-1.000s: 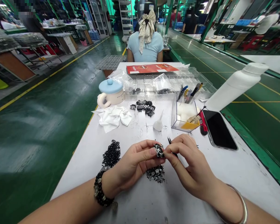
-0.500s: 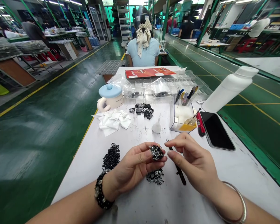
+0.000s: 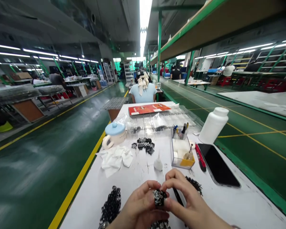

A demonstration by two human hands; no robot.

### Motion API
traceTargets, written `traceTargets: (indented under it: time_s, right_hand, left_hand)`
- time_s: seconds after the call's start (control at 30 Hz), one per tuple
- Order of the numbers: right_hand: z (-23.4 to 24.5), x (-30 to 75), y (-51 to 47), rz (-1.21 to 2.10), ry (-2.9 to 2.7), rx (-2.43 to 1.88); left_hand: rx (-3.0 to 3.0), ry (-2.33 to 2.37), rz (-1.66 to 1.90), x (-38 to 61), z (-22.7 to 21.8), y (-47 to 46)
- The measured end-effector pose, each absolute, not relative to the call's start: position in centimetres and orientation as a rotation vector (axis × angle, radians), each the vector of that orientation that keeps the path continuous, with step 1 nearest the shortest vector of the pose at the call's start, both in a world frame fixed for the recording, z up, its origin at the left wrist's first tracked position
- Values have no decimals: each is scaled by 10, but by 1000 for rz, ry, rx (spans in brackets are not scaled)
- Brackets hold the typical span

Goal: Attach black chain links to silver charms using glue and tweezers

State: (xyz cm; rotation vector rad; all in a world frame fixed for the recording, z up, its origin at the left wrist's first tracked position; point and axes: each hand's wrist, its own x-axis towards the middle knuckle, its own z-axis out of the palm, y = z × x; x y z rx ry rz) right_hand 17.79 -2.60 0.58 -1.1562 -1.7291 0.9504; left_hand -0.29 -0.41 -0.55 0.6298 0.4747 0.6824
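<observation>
My left hand [image 3: 140, 206] and my right hand [image 3: 188, 203] meet at the bottom of the view, and their fingers pinch a clump of black and silver metal links [image 3: 159, 197]. Black tweezers [image 3: 178, 197] run out from under my right hand; whether that hand grips them is hidden. A heap of black chain [image 3: 111, 205] lies left of my left hand, and a smaller strand [image 3: 194, 185] lies beyond my right hand. More links [image 3: 160, 225] sit below the hands, partly hidden.
On the white table [image 3: 90, 190] stand a transparent compartment tray [image 3: 168, 121], a blue-lidded mug [image 3: 114, 133], a white cloth [image 3: 114, 160], black parts [image 3: 144, 146], a tool box [image 3: 182, 152], a red knife [image 3: 200, 157], a phone [image 3: 218, 165] and a white bottle [image 3: 214, 125]. A seated co-worker [image 3: 143, 93] faces away.
The view has tilted upward, so the table sits lower in the frame. My right hand has moved from beside the clump onto it, and both hands now pinch it.
</observation>
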Motion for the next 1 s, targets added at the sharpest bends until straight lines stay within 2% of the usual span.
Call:
traceTargets:
  time_s: [0.2,0.33,0.67,1.0]
  right_hand:
    - [-2,178,-22,977,-1702,-1125]
    - [0,178,-25,1080,-1683,-1109]
    - [7,181,-27,1214,-1697,-1158]
    - [6,182,-28,1168,-1747,-1162]
  left_hand:
    - [1492,627,921,-19,5,6]
    - [1943,593,945,-23,14,4]
    - [2090,638,889,-21,17,-5]
    - [2129,630,927,-21,18,-5]
